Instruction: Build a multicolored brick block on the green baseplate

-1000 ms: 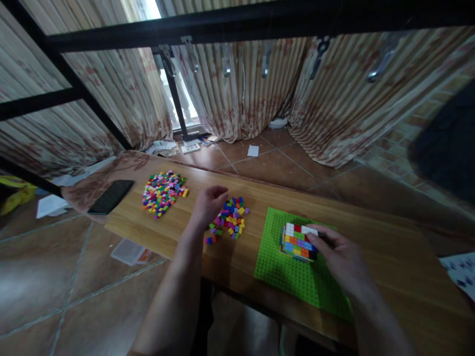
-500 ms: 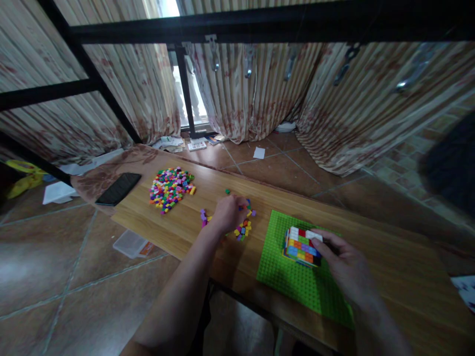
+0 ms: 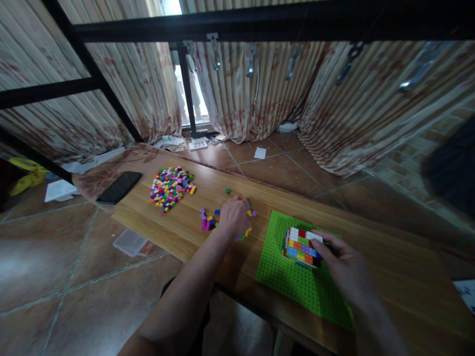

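My left hand (image 3: pixel 233 216) lies knuckles up over a small scatter of coloured bricks (image 3: pixel 206 221) on the wooden table (image 3: pixel 389 257), its fingers curled down into them; what they hold is hidden. My right hand (image 3: pixel 339 257) rests on the green baseplate (image 3: pixel 293 284) and grips the right side of a block built of many coloured bricks (image 3: pixel 300 245). A bigger heap of loose bricks (image 3: pixel 171 182) sits further left on the table.
A black phone (image 3: pixel 119 187) lies at the table's left end. A black metal frame (image 3: pixel 222 27) crosses overhead. Curtains hang behind. Papers and a clear plastic box (image 3: pixel 129 242) lie on the tiled floor. A dark shape (image 3: pixel 451 163) shows at the right edge.
My left hand has moved right and down onto the small scatter of bricks, covering most of it and spreading some pieces. My right hand stays on the built block.
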Demonstrator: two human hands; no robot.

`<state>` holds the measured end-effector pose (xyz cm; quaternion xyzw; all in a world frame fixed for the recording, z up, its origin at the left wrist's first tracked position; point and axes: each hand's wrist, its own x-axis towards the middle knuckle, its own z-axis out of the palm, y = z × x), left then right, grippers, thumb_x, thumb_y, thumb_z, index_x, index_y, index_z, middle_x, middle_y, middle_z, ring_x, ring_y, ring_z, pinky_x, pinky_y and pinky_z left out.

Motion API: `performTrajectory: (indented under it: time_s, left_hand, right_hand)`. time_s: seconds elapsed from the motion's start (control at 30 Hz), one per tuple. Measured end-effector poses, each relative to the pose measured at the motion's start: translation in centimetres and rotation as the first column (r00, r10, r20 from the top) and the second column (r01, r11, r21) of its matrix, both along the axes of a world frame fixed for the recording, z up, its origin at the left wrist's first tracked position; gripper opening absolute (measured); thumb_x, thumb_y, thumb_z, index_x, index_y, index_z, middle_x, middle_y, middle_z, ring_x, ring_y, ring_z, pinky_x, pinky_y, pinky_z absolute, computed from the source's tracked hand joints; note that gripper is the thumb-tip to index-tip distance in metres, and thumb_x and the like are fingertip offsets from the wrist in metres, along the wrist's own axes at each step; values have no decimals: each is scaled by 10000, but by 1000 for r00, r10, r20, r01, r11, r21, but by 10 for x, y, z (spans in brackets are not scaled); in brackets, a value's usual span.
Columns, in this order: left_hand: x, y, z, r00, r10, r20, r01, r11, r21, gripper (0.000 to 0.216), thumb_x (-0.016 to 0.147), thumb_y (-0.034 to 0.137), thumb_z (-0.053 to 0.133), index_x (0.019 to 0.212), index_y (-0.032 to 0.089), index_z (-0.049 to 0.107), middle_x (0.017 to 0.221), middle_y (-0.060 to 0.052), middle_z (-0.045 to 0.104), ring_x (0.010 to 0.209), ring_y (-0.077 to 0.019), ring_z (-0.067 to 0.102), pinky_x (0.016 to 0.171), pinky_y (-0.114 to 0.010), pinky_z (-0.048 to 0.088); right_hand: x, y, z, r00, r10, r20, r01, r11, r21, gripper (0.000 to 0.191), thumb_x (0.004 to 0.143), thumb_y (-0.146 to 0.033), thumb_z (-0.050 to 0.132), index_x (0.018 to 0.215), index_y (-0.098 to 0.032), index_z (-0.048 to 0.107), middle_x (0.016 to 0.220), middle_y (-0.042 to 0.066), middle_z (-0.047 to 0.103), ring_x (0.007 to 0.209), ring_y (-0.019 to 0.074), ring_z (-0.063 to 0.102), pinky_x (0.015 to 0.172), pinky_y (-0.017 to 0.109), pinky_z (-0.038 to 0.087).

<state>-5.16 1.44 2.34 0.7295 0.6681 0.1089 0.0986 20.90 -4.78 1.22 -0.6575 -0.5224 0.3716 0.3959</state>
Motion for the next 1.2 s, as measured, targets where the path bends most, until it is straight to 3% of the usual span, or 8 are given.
performTrajectory:
  time_s: [0.27,0.47,0.73,1.03,1.2]
  left_hand:
    - [-29,5,7,995,100,17,-99,993,-62,273,693,90,561,900,195,704,972,-93,686,968,-235,635,821,-298,475]
    - [-38,11,8,976,202,82,-197,978,-66,355,738,79,520,1013,192,715,1033,-107,708,1008,-245,636,862,-308,475]
    - [-21,25,0,994,78,81,-79,997,16,418,802,93,470,1141,207,688,1074,-102,682,996,-215,627,899,-293,470]
    - [-22,30,-3,996,77,33,-78,997,7,257,782,108,510,916,179,716,974,-96,681,923,-203,634,816,-274,471]
    - [-24,29,3,972,114,204,-108,993,-40,223,780,154,550,920,164,723,825,-73,713,793,-192,634,724,-268,464]
  right_hand:
    - [3,1,-6,1000,6,15,-7,1000,28,419,744,-542,678,1052,-263,731,1083,63,744,959,265,692,863,423,529]
    - [1,1,-3,1000,-21,2,21,1000,4,415,720,-539,694,1029,-267,739,1071,53,747,955,264,693,874,417,530]
    - [1,1,-1,1000,-15,14,15,1000,-25,427,725,-556,677,1040,-272,733,1078,46,745,994,272,682,907,425,515]
    - [3,1,-5,999,23,25,-22,1000,-17,459,757,-574,645,1084,-258,710,1127,61,728,993,268,678,884,420,515]
    - [3,0,-5,998,32,46,-31,999,-15,464,777,-574,627,1099,-250,704,1109,62,732,1000,267,671,905,431,497]
